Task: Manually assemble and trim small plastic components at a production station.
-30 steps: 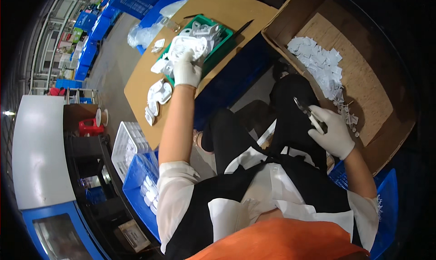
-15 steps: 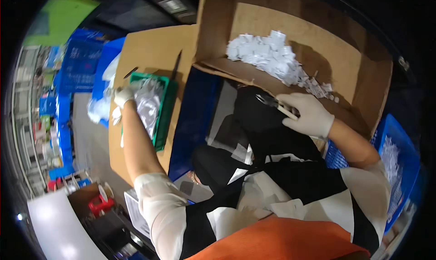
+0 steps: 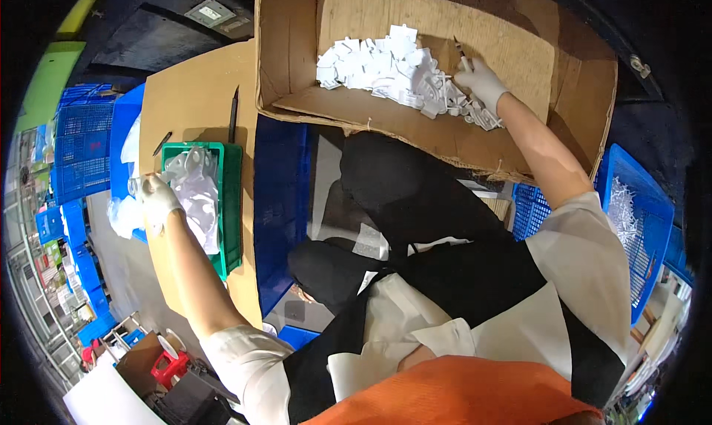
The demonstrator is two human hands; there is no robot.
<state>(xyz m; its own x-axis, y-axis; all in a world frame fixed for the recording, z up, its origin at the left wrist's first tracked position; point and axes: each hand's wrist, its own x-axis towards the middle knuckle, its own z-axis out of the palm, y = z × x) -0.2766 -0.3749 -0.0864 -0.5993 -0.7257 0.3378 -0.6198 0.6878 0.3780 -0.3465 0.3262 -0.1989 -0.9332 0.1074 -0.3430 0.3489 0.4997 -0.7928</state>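
My right hand (image 3: 482, 82), in a pale glove, reaches into the cardboard box (image 3: 519, 154). It is closed around cutting pliers (image 3: 462, 52), whose jaws point away from me over the box's floor. Just left of it lies a heap of small white plastic parts (image 3: 393, 65). At the left, my gloved left hand (image 3: 159, 201) is beside the near-left edge of a green tray (image 3: 233, 202). Its fingers pinch a small translucent piece (image 3: 135, 186), whose kind I cannot make out. White, glossy parts (image 3: 196, 188) fill the tray.
The tray rests on a cardboard surface (image 3: 167, 99) with a black pen (image 3: 234, 113) and a small dark tool (image 3: 162, 143). Past its left edge hangs a clear plastic bag (image 3: 124, 216) by a blue crate (image 3: 81, 150). A blue basket (image 3: 656, 225) with white scraps stands at my right.
My right hand has moved forward with the pliers, from above my lap into the cardboard box. My left hand has shifted slightly along the tray's left side, and the view has turned to the right.
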